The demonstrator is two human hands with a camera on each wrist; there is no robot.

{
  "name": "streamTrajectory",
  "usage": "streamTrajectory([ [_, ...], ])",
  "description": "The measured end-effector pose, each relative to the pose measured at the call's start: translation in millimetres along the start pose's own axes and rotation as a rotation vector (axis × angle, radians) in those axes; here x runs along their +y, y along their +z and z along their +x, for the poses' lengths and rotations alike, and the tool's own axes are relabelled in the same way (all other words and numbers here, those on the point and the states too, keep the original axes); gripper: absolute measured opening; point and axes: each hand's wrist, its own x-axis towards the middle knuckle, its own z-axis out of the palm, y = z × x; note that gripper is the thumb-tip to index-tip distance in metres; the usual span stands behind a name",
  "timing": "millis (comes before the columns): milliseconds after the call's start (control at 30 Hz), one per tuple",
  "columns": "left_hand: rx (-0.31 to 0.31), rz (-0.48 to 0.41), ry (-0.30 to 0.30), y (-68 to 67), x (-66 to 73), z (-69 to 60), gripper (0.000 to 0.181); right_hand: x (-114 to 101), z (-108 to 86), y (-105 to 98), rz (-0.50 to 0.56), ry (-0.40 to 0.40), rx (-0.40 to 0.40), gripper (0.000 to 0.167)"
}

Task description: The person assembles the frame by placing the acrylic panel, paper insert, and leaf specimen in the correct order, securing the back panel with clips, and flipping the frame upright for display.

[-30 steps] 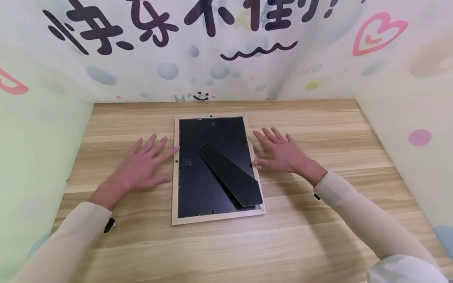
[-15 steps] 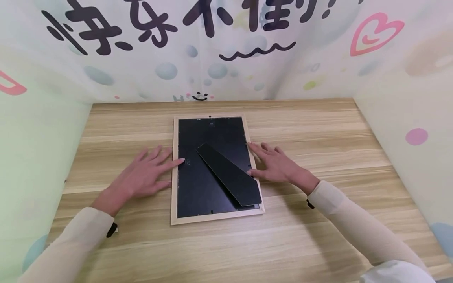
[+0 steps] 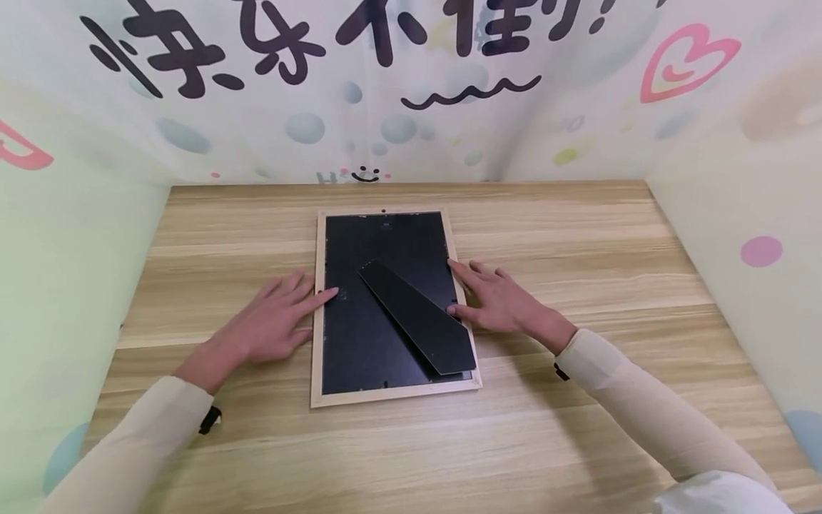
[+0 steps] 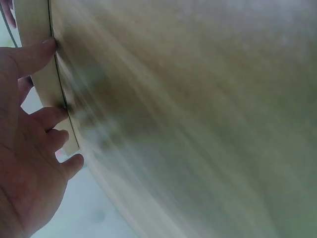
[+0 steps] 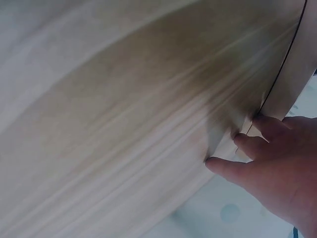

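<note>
A picture frame [image 3: 317,343] with a light wood border lies face down on the wooden table. Its black backing carries a slanted black easel stand [image 3: 417,321] that reaches toward the lower right corner. My left hand [image 3: 270,325] is at the frame's left edge, index finger extended over the border onto the backing, the other fingertips and thumb along the side. At the right edge, my right hand [image 3: 504,300] touches the border with index fingertip and thumb. Both wrist views show fingertips against the frame's side; the frame's front is hidden.
The table [image 3: 578,235] has a wood-grain top. A white printed backdrop [image 3: 443,143] with dark characters stands behind it, and pale side panels [image 3: 719,214] border it left and right.
Both hands have moved inward and slightly nearer to the wearer, coming from beside the frame to touch its edges. The frame stays about where it was.
</note>
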Motion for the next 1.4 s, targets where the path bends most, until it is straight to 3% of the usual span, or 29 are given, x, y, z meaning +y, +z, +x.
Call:
streamTrajectory([
  [367, 0.067, -0.178, 0.017, 5.7, 9.9, -0.5, 0.071, -6.3, -0.7, -0.2, 0.019, 0.003, 0.011, 0.080],
  [533, 0.043, -0.265, -0.026, 5.6, 11.9, 1.7, 0.076, -6.1, 0.0, 0.8, 0.037, -0.006, 0.016, 0.076],
  [667, 0.063, -0.335, -0.052, 5.8, 13.3, 2.5, 0.081, -6.8, -0.4, 1.5, 0.064, -0.002, 0.022, 0.076],
  [1133, 0.149, -0.522, -0.120, 11.2, 16.1, 1.8, 0.090, -10.5, -1.9, 1.4, 0.231, 0.075, 0.009, 0.080],
  [1400, 0.192, -0.577, -0.127, 6.6, 17.1, 3.5, 0.096, -11.7, 1.5, -0.1, 0.333, 0.101, 0.065, 0.083],
])
